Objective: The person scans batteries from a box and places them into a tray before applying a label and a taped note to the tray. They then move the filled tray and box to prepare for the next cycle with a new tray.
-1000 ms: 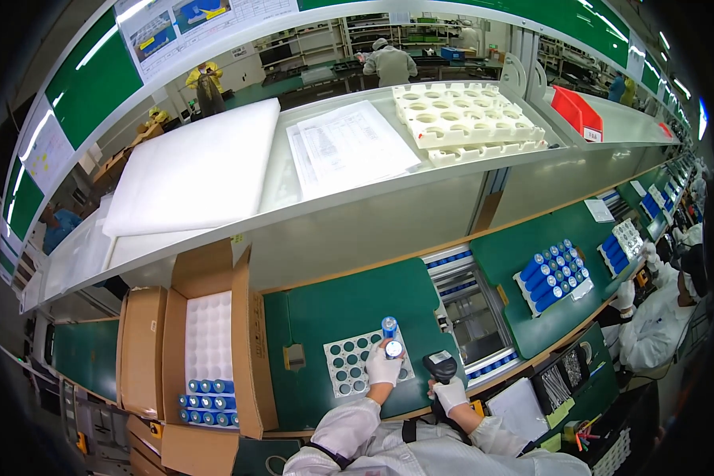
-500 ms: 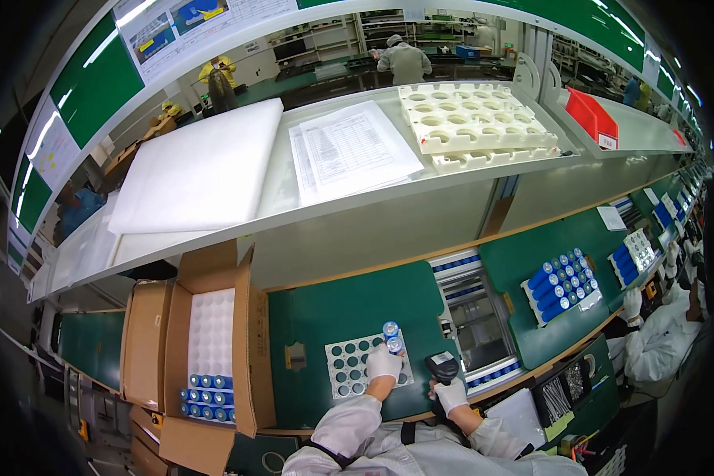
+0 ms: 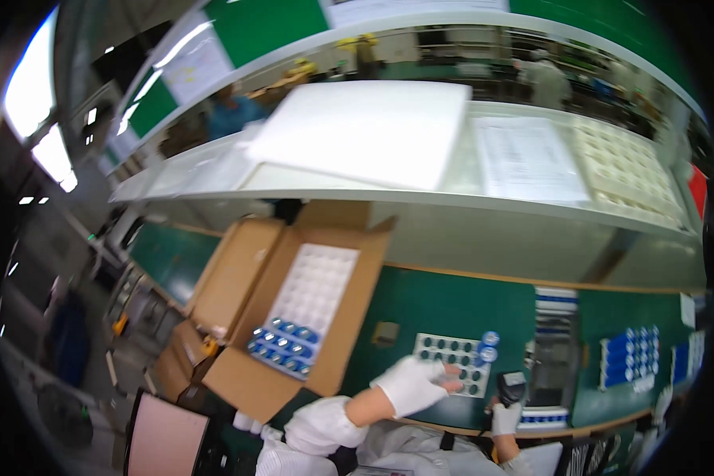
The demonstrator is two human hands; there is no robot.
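Note:
My left hand, in a white glove with bare fingertips, hovers over the left front part of a white tray with round holes. Its fingers are apart and nothing shows between them. Blue cylindrical cells stand at the tray's far right corner, away from that hand. To the right of the tray, my right hand, gloved too, is wrapped round the handle of a black handheld scanner. The scanner's head points away from me.
Left of the tray, an open cardboard box holds blue cells and a white holed insert. A conveyor runs to the right. Beyond it stands a block of blue cells. A shelf crosses above the bench.
The view has swung left, so the bench appears farther right. My left hand has let go of the blue cells and moved left off them. The right hand still holds the scanner.

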